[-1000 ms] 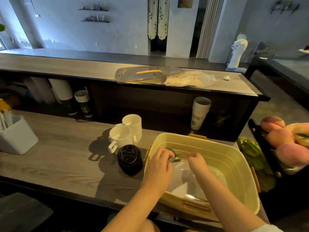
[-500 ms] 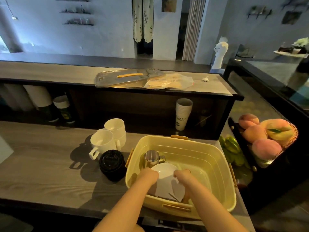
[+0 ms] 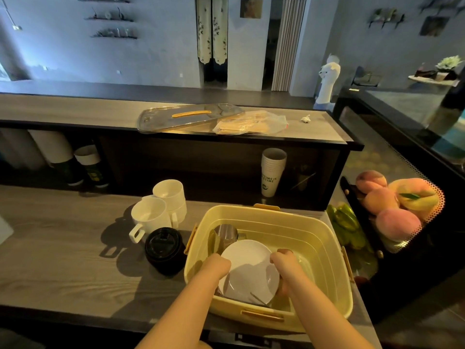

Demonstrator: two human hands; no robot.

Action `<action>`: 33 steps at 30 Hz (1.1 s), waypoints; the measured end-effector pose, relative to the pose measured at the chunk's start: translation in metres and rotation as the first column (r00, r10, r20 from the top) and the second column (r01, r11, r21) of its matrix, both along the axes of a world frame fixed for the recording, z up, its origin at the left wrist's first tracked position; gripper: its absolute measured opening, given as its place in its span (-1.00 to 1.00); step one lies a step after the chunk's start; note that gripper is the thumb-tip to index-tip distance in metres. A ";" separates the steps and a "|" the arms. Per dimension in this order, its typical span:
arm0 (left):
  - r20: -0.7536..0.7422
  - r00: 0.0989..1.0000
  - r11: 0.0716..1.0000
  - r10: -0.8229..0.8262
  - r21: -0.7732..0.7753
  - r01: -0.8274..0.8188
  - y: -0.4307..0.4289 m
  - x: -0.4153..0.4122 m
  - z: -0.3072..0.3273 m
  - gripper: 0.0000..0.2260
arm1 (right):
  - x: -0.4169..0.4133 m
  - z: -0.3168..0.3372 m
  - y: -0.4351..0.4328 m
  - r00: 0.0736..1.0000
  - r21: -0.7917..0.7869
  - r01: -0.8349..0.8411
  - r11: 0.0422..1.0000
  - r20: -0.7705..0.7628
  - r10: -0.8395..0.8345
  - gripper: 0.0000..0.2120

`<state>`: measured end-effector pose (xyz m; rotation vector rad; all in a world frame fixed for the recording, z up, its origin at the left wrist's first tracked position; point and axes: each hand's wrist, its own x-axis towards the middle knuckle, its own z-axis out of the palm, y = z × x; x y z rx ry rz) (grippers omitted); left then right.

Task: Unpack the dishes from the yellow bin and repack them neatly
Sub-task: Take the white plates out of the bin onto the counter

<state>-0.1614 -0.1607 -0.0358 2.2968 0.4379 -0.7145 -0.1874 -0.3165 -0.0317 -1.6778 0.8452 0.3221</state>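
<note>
- The yellow bin (image 3: 317, 224) sits at the right end of the bench (image 3: 63, 248), and both hands are down inside it.
- The white plate (image 3: 247, 269) is in the near half of the bin, right between the two hands. It looks tipped up a bit toward the camera. There might be another plate under it, but it's too dark to tell.
- The left hand (image 3: 218, 266) is curled onto the plate's left rim and the right hand (image 3: 281, 260) is wrapped over the right rim. The fingertips go under the plate, so I can't see them. It's a two-sided grip, and neither hand is nearer than the other.
- A steel cup (image 3: 225, 233) stands in the far-left corner of the bin, just past the plate's far edge. I can't tell whether they're touching.
- Already out on the bench to the left of the bin are the white mugs (image 3: 161, 210) and a black-lidded cup (image 3: 163, 246), which sits just beside the bin wall.
- My guess is we're mid-unpack and the plate is next. It needs to go straight up first to clear the wall. After that, left looks like the way to go, since that's where the unpacked stuff is. I'd watch that lidded cup on the way over.
</note>
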 end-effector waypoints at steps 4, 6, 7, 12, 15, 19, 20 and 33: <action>-0.021 0.995 0.991 0.102 -0.088 -0.104 -0.004 0.000 -0.002 -0.73 | 0.004 0.001 -0.006 0.998 -0.026 0.022 0.999 0.065 -0.020 -0.55; -0.004 0.993 0.989 0.117 -0.088 -0.117 -0.005 0.001 -0.006 -0.83 | 0.007 0.001 -0.008 0.998 -0.057 0.001 0.998 0.067 0.003 -0.57; -0.002 0.992 0.988 0.122 -0.096 -0.122 -0.005 0.002 -0.008 -0.86 | 0.009 0.001 -0.009 0.998 -0.080 -0.013 0.997 0.065 0.018 -0.58; 0.010 0.994 0.985 0.106 -0.140 -0.103 -0.009 0.010 -0.016 -0.70 | 0.026 -0.004 -0.017 0.997 -0.142 -0.013 0.990 0.067 0.023 -0.60; 0.015 0.986 0.971 0.166 -0.177 -0.161 -0.011 0.021 -0.017 -0.67 | 0.042 -0.002 -0.023 0.998 -0.127 0.011 0.992 0.066 -0.003 -0.51; 0.014 0.974 0.948 0.227 -0.231 -0.218 -0.018 0.039 -0.019 -0.66 | 0.061 0.000 -0.032 0.997 -0.110 0.019 0.994 0.070 -0.011 -0.47; 0.024 0.970 0.940 0.243 -0.252 -0.229 -0.020 0.044 -0.019 -0.66 | 0.067 0.000 -0.034 0.997 -0.107 0.019 0.994 0.080 -0.011 -0.49; 0.167 0.929 0.906 0.329 -0.335 -0.260 -0.027 0.112 -0.017 -0.79 | 0.125 -0.007 -0.044 0.977 -0.071 0.015 0.997 0.211 0.000 -0.60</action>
